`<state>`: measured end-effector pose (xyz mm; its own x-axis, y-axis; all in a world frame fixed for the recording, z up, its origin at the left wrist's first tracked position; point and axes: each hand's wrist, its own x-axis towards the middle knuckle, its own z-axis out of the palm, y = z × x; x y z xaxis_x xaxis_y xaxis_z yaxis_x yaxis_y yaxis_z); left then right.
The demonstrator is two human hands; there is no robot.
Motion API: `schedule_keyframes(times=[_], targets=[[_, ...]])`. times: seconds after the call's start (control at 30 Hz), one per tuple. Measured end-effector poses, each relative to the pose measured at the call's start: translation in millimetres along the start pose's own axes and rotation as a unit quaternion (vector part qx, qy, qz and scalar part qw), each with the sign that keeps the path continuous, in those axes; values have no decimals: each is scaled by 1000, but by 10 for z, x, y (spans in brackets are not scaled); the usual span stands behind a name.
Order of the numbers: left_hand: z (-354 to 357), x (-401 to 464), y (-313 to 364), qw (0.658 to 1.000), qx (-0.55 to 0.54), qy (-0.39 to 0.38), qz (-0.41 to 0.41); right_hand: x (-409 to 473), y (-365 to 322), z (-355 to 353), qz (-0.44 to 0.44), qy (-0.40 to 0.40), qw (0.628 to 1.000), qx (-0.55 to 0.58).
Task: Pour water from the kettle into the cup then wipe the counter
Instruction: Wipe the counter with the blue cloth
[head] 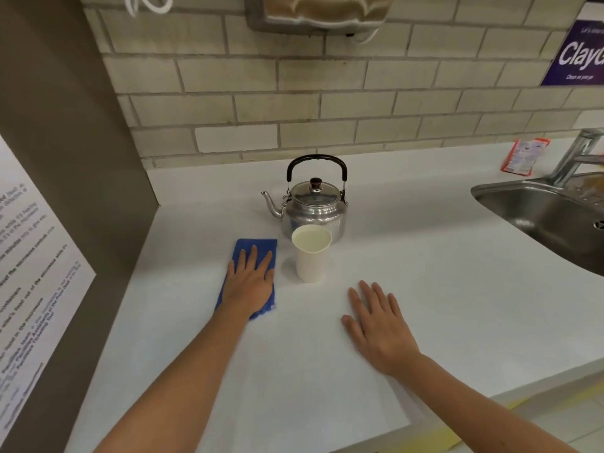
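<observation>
The white counter (pixel 425 273) lies under both hands. The metal kettle (pixel 313 207) stands beyond them, and the paper cup (pixel 311 253) just right of the left hand (pixel 250 282), which lies flat with fingers spread on the blue cloth (pixel 256 248). The right hand (pixel 380 325) rests flat and spread on bare counter.

Cup (pixel 311 256) before kettle (pixel 312 204); cloth (pixel 253 253) left; sink (pixel 536 210) far right.

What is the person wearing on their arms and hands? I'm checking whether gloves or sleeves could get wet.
Nothing that shows: the left hand and right hand are bare, without gloves, rings or a watch, and both forearms are uncovered to the frame's edge, with no sleeves in view.
</observation>
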<state>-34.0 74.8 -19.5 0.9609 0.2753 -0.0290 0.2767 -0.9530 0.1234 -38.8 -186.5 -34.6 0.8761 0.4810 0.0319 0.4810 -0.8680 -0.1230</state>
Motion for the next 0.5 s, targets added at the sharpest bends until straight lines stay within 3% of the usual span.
schedule_keyframes(times=[0.13,0.33,0.4,0.5], targets=[[188,-533,-179,998,-24,21,48,-14,1,-32,4,-8,1000,17],[25,-530,-137,996,-24,19,-85,-32,-38,-55,13,7,999,37],[79,-648,109,998,-20,29,-61,-26,-37,-60,13,9,999,40],[270,-1002,244,998,-8,41,47,-27,-28,-59,10,5,999,40]])
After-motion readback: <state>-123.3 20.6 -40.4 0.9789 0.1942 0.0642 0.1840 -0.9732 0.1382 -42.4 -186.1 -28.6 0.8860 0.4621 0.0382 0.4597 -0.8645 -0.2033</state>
